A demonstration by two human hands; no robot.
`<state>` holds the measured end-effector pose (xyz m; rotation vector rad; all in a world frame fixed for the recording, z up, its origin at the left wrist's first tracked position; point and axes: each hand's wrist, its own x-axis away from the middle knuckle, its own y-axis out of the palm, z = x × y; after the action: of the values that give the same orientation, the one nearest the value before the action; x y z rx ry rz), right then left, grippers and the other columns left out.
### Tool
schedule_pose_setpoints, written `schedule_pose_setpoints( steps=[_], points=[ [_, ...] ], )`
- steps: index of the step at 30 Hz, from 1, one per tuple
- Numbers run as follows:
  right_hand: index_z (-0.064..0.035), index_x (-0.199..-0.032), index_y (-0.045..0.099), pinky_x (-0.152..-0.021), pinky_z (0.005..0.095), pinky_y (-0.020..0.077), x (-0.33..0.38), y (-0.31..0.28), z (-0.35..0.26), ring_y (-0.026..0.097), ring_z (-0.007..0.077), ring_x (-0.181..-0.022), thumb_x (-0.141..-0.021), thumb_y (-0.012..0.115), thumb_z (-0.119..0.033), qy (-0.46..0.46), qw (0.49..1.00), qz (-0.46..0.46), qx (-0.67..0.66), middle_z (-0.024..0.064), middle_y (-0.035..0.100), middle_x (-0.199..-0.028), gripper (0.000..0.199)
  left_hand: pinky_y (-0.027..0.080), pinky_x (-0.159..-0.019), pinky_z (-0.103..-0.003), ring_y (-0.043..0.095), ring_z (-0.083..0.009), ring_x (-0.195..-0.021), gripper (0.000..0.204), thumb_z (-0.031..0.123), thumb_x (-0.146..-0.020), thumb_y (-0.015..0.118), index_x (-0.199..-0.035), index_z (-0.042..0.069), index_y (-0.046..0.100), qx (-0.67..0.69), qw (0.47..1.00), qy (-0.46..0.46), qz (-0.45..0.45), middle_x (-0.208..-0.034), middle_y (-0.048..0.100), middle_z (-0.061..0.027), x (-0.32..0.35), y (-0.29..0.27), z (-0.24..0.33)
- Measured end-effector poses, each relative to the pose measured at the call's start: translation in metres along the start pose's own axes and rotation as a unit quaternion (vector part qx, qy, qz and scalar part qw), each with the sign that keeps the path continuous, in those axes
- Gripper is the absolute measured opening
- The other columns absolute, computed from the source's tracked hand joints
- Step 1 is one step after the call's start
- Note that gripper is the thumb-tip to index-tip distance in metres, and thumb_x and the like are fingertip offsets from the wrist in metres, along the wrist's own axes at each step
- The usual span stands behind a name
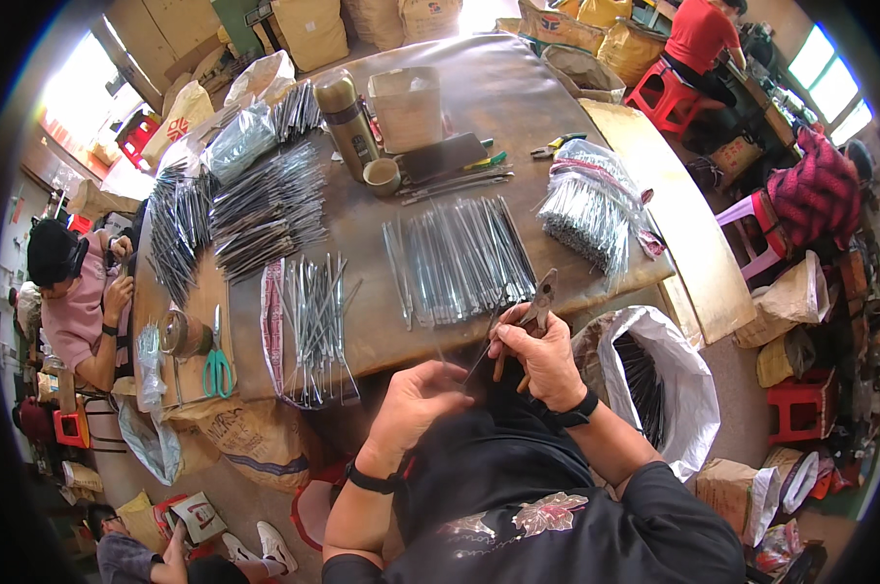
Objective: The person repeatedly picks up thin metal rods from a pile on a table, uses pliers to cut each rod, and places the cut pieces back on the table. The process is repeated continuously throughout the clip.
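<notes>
Right up front, a black T-shirt point(596, 545) shows a leaf print over faint pale lettering. Above it, the right hand point(549, 360) wraps a pair of pliers point(539, 306), thumb and forefinger pinching a thin metal rod point(476, 366) that slants between both hands at the table's near edge. The left hand point(416, 404) blurs at the rod's lower end; whether it grips can't be told. Rightward, a white woven sack point(695, 423) gapes around dark rods point(637, 380); a clear plastic bag point(596, 161) wraps silvery ones. Lower left, a brown sack point(255, 440) carries dark printing.
</notes>
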<state>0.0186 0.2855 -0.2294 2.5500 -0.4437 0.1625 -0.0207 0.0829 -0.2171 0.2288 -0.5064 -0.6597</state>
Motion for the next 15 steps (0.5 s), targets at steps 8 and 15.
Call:
schedule_pose_setpoints(
  steps=[8,15],
  points=[
    [0.0011,-0.105,0.057,-0.063,0.0267,0.0529,-0.0009,-0.0013,0.0089,0.063,0.0145,-0.069,-0.087,0.065,-0.002,0.01,0.999,-0.017,0.029,0.007,0.063,-0.081,0.02,0.058,-0.068,-0.028,0.069,-0.0222,-0.082,0.026,-0.007,-0.081,0.065,-0.106,-0.006,0.059,0.029,0.999,-0.017,-0.024,-0.09,0.062,-0.0073,-0.0001,0.0084,0.0054],
    [0.0011,-0.106,0.058,-0.058,0.0265,0.0532,-0.0014,-0.0048,0.0064,0.064,0.0149,-0.068,-0.086,0.068,-0.005,0.085,0.996,-0.027,0.009,0.011,0.066,-0.087,0.023,0.057,-0.065,-0.027,0.068,-0.0219,-0.081,0.029,-0.004,-0.082,0.065,-0.11,-0.005,0.057,0.031,0.998,-0.04,-0.039,-0.089,0.06,-0.0073,0.0015,0.0113,0.0092]
  ],
)
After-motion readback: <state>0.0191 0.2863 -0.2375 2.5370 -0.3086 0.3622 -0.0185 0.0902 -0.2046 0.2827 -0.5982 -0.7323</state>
